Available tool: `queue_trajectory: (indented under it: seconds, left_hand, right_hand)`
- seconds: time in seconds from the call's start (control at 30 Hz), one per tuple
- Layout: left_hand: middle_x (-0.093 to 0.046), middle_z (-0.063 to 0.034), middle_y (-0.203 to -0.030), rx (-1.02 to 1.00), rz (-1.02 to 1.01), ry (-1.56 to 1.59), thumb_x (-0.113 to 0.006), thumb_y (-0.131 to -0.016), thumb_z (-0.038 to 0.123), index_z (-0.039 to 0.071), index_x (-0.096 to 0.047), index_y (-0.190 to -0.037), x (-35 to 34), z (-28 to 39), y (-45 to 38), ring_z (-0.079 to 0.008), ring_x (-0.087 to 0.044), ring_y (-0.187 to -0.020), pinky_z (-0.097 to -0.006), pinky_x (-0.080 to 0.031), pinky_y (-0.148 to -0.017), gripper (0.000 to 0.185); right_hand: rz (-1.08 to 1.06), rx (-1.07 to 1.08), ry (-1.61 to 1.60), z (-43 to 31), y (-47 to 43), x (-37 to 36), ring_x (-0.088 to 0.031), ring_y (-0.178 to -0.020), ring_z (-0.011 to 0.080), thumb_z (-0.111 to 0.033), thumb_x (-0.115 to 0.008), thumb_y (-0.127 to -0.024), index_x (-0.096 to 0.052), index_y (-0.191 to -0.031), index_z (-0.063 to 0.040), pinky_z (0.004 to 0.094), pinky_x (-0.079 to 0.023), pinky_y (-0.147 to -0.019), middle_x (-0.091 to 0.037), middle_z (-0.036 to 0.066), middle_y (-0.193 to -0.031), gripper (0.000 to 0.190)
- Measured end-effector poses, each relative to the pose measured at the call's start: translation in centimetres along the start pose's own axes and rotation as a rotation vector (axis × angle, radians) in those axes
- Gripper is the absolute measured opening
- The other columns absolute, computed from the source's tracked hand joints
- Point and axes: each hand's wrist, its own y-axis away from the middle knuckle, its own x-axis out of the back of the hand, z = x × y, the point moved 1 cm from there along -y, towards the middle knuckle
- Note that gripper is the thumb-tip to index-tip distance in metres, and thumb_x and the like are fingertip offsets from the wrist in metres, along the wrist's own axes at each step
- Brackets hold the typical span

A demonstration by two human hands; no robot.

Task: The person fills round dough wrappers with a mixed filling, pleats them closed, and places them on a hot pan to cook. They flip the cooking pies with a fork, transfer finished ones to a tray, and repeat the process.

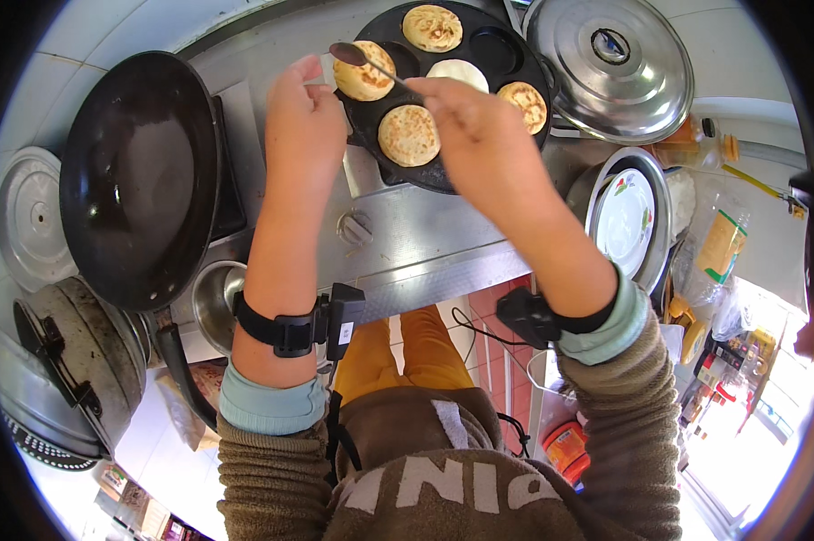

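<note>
My right hand (471,125) grips the handle of a metal spoon (348,54), whose bowl lies over the upper left browned flatbread (366,74). My left hand (305,111) is at the left edge of a black multi-cup griddle pan (373,122), fingers partly curled, near that same flatbread; I see nothing held in it. Browned flatbreads sit at the top (432,28), at the front (409,135) and at the right (525,105). A paler one (458,73) lies in the middle cup, partly behind my right hand.
Left stand a large black wok (143,176), a steel bowl (219,304) and a stacked pot (95,338). A steel lid (610,61) is at the back right, above a basin (657,223) with a floral plate (624,216). The stove knob (356,228) is at the steel counter's front.
</note>
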Motion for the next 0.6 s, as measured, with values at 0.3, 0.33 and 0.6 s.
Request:
queue_trajectory:
  seconds: [0.3,0.33,0.6]
  left_hand:
    - [-0.061,-0.0132,-0.127,0.017,0.117,0.142,-0.050,-0.094,0.002,-0.001,-0.056,-0.129,1.7,0.9,4.7,-0.0211,-0.060,-0.109,-0.0347,-0.048,-0.095,0.036]
    - [-0.060,-0.0128,-0.127,-0.030,0.137,0.154,-0.049,-0.094,0.001,0.000,-0.057,-0.128,1.9,1.2,6.0,-0.0208,-0.059,-0.109,-0.0340,-0.047,-0.095,0.035]
    - [-0.058,-0.0107,-0.123,0.029,-0.149,0.227,-0.053,-0.088,-0.007,0.003,-0.059,-0.119,1.2,2.1,17.8,-0.0189,-0.057,-0.104,-0.0305,-0.046,-0.087,0.034]
  right_hand:
    - [0.181,0.063,0.084,0.6,3.2,0.0,-0.070,-0.081,0.0365,-0.002,-0.057,-0.093,-0.066,-0.122,-0.004,0.0398,-0.055,-0.070,-0.071,0.021,-0.095,0.031]
    - [0.237,0.075,0.065,0.8,3.8,0.2,-0.071,-0.081,0.0365,-0.002,-0.058,-0.091,-0.066,-0.122,-0.004,0.0414,-0.056,-0.069,-0.071,0.020,-0.096,0.032]
    - [0.273,-0.360,-0.351,0.8,11.2,1.5,-0.056,-0.066,0.0131,-0.007,-0.052,-0.102,-0.065,-0.121,-0.001,0.0254,-0.047,-0.064,-0.063,0.005,-0.081,0.024]
